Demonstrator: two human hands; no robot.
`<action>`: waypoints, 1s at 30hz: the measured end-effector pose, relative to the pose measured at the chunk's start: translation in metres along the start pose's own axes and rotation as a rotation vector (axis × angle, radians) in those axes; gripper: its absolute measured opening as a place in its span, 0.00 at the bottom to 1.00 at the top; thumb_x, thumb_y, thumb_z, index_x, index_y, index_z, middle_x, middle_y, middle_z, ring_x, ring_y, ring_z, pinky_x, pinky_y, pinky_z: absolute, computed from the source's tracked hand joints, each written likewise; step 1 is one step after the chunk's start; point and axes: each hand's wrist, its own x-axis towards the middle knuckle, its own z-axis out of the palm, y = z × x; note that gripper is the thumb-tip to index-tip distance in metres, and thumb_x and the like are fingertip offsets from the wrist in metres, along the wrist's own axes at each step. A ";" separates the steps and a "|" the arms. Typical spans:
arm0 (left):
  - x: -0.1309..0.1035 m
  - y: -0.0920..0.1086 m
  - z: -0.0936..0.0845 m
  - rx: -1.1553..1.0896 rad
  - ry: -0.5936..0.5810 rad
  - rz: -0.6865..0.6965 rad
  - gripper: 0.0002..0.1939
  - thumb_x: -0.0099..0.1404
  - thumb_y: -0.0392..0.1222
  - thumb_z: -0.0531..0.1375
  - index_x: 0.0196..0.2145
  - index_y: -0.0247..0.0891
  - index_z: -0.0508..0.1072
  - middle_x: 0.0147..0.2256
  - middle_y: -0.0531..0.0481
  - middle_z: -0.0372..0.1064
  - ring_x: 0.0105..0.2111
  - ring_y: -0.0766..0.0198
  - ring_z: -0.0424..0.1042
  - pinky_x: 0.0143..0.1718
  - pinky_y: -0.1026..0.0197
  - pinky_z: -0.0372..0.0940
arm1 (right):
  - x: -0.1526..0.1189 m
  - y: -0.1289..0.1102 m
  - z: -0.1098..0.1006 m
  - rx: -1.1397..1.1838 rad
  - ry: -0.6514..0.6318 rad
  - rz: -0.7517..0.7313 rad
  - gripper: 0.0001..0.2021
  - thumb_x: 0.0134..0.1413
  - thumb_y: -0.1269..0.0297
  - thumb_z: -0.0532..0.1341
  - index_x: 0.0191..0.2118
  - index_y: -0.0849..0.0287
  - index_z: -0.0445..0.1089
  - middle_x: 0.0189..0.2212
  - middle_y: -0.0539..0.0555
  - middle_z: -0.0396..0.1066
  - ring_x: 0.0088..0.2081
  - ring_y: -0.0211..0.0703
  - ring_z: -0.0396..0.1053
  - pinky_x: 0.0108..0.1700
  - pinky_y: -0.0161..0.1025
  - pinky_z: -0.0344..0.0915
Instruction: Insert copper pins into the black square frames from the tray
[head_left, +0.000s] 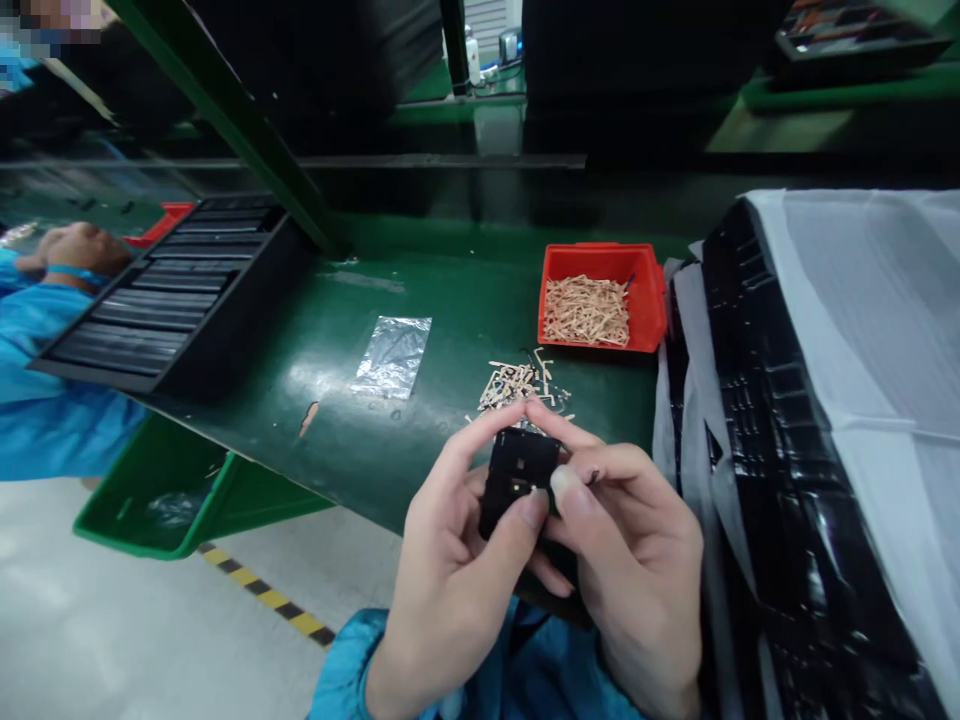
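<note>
A small black plastic part (517, 455), like a housing with a few tiny metallic spots, is held up close to me above the table's front edge. My left hand (457, 560) is closed around it, with the thumb pressing on its face near the bright spots. On its other side, my right hand (637, 560) has its fingers bent about the part. A tiny dark piece (595, 475) shows between the right thumb and a finger; its kind cannot be made out. Both forefingers meet above the part. Just behind them lies a loose pile of small beige strips (514, 383), partly hidden by my fingers.
A red bin (646, 300) of beige strips stands behind the pile. A clear plastic bag (394, 357) lies on the green table (337, 320). Wrapped black stacks (787, 480) crowd the right. At left are a black tray (225, 340), a green bin (180, 540) and a co-worker's hand (86, 250).
</note>
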 end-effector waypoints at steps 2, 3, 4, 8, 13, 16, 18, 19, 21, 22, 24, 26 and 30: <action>0.002 -0.001 0.000 -0.018 -0.008 0.004 0.22 0.71 0.37 0.68 0.60 0.53 0.74 0.39 0.52 0.82 0.23 0.66 0.81 0.25 0.69 0.79 | 0.001 0.001 0.001 0.024 0.031 0.029 0.06 0.66 0.61 0.69 0.36 0.52 0.76 0.62 0.55 0.77 0.48 0.49 0.83 0.22 0.29 0.72; 0.004 -0.001 0.000 -0.030 0.003 0.006 0.22 0.71 0.37 0.68 0.59 0.51 0.74 0.42 0.50 0.82 0.26 0.64 0.83 0.25 0.67 0.80 | 0.002 0.002 0.000 0.017 0.051 0.019 0.06 0.65 0.61 0.69 0.36 0.52 0.77 0.61 0.55 0.78 0.49 0.49 0.83 0.24 0.29 0.74; 0.005 -0.002 0.000 -0.043 0.018 0.006 0.22 0.71 0.37 0.68 0.60 0.50 0.73 0.43 0.49 0.82 0.29 0.61 0.84 0.26 0.66 0.81 | 0.003 0.003 0.000 -0.005 0.075 -0.004 0.06 0.65 0.60 0.70 0.36 0.52 0.77 0.60 0.56 0.79 0.49 0.50 0.83 0.28 0.30 0.77; 0.011 -0.003 0.002 -0.073 0.038 -0.018 0.23 0.71 0.38 0.68 0.61 0.47 0.70 0.42 0.47 0.82 0.35 0.56 0.86 0.28 0.64 0.82 | 0.007 0.004 0.000 -0.088 0.155 -0.072 0.08 0.64 0.60 0.71 0.34 0.53 0.77 0.49 0.54 0.83 0.47 0.47 0.84 0.44 0.37 0.84; 0.011 -0.002 0.005 -0.124 0.069 -0.054 0.22 0.70 0.39 0.68 0.60 0.47 0.72 0.44 0.46 0.82 0.34 0.56 0.85 0.25 0.65 0.80 | 0.006 0.002 0.001 -0.037 0.149 -0.002 0.08 0.63 0.58 0.71 0.34 0.53 0.76 0.48 0.55 0.82 0.48 0.53 0.84 0.37 0.40 0.85; 0.011 -0.002 0.004 -0.156 0.068 -0.059 0.18 0.71 0.43 0.68 0.58 0.46 0.74 0.44 0.46 0.82 0.37 0.57 0.85 0.27 0.67 0.79 | 0.006 0.003 -0.001 -0.037 0.141 -0.015 0.08 0.63 0.58 0.72 0.34 0.53 0.77 0.48 0.55 0.83 0.47 0.50 0.85 0.39 0.38 0.85; 0.012 -0.002 0.001 -0.186 0.072 -0.057 0.16 0.72 0.46 0.68 0.56 0.45 0.75 0.42 0.47 0.82 0.38 0.56 0.85 0.28 0.66 0.79 | 0.006 0.003 -0.002 -0.049 0.121 -0.054 0.06 0.63 0.60 0.71 0.34 0.52 0.78 0.47 0.53 0.85 0.43 0.44 0.85 0.40 0.32 0.83; 0.013 -0.003 0.000 -0.192 0.079 -0.049 0.15 0.72 0.47 0.68 0.54 0.44 0.76 0.41 0.47 0.82 0.38 0.56 0.85 0.30 0.66 0.79 | 0.006 0.003 -0.002 -0.049 0.101 -0.076 0.05 0.63 0.61 0.71 0.35 0.52 0.78 0.47 0.52 0.85 0.42 0.41 0.85 0.40 0.30 0.82; 0.015 -0.003 -0.003 -0.170 0.076 -0.020 0.11 0.73 0.47 0.67 0.50 0.41 0.78 0.40 0.45 0.83 0.40 0.56 0.84 0.33 0.65 0.80 | 0.006 0.004 -0.003 -0.044 0.050 -0.112 0.04 0.64 0.63 0.71 0.36 0.50 0.79 0.48 0.51 0.86 0.43 0.39 0.85 0.43 0.28 0.82; 0.016 -0.004 -0.004 -0.149 0.066 -0.002 0.10 0.74 0.47 0.66 0.48 0.39 0.79 0.40 0.45 0.83 0.41 0.56 0.84 0.35 0.64 0.80 | 0.006 0.004 -0.003 -0.040 0.028 -0.124 0.04 0.64 0.64 0.71 0.36 0.50 0.79 0.49 0.50 0.85 0.45 0.40 0.85 0.45 0.29 0.81; 0.016 -0.005 -0.005 -0.106 0.040 0.024 0.10 0.75 0.47 0.65 0.44 0.38 0.82 0.41 0.43 0.84 0.43 0.55 0.83 0.39 0.62 0.79 | 0.006 0.004 -0.003 -0.028 0.003 -0.141 0.04 0.66 0.64 0.70 0.37 0.49 0.79 0.51 0.51 0.85 0.52 0.42 0.83 0.52 0.33 0.80; 0.016 -0.006 -0.004 -0.077 0.034 0.056 0.10 0.75 0.47 0.66 0.43 0.39 0.84 0.42 0.44 0.84 0.44 0.55 0.83 0.41 0.61 0.79 | 0.007 0.005 -0.003 0.001 -0.001 -0.151 0.04 0.66 0.64 0.69 0.37 0.49 0.79 0.54 0.52 0.83 0.58 0.44 0.80 0.56 0.36 0.79; 0.018 -0.009 -0.001 -0.106 0.090 0.156 0.11 0.70 0.50 0.71 0.38 0.41 0.88 0.47 0.45 0.84 0.53 0.54 0.79 0.58 0.59 0.73 | 0.011 0.009 -0.005 0.102 0.038 -0.125 0.05 0.66 0.62 0.69 0.36 0.50 0.79 0.59 0.53 0.80 0.60 0.48 0.78 0.55 0.41 0.79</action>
